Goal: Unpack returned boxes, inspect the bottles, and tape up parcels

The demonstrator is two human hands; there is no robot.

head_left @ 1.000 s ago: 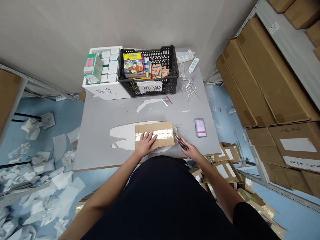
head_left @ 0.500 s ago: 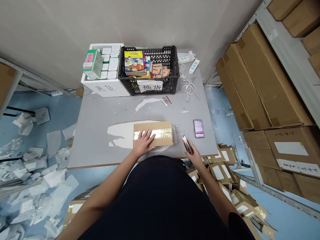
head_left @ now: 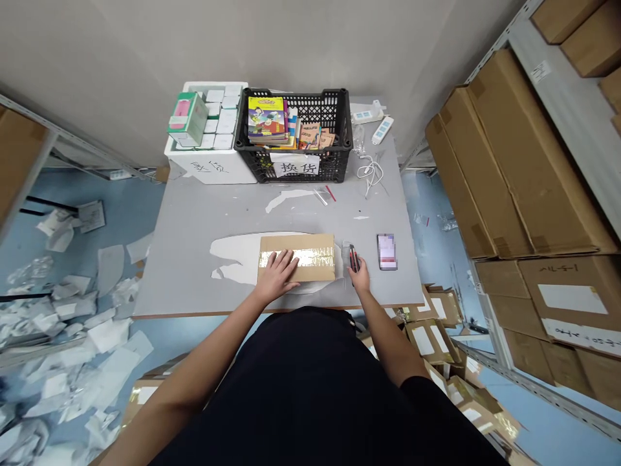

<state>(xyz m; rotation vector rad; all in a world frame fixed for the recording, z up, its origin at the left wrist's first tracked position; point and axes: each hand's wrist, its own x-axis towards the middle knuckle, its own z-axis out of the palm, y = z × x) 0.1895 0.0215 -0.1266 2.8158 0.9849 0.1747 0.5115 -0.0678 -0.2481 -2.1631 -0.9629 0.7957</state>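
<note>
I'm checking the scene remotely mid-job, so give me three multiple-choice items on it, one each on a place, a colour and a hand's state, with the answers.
1. Where does the smartphone lie?
A. On the grey table, right of the cardboard package
B. On the floor
C. On the stacked cartons

2. What colour is the plastic crate holding the books?
A. Blue
B. Black
C. White

3. What is the left hand doing?
A. Lifting the smartphone
B. Reaching into the crate
C. Resting flat on the package

Answers:
1. A: it lies on the tabletop just past the package's right end.
2. B: the crate's open-mesh walls are black.
3. C: its fingers are spread on the package's top, while the right hand holds a utility knife beside it.
</note>
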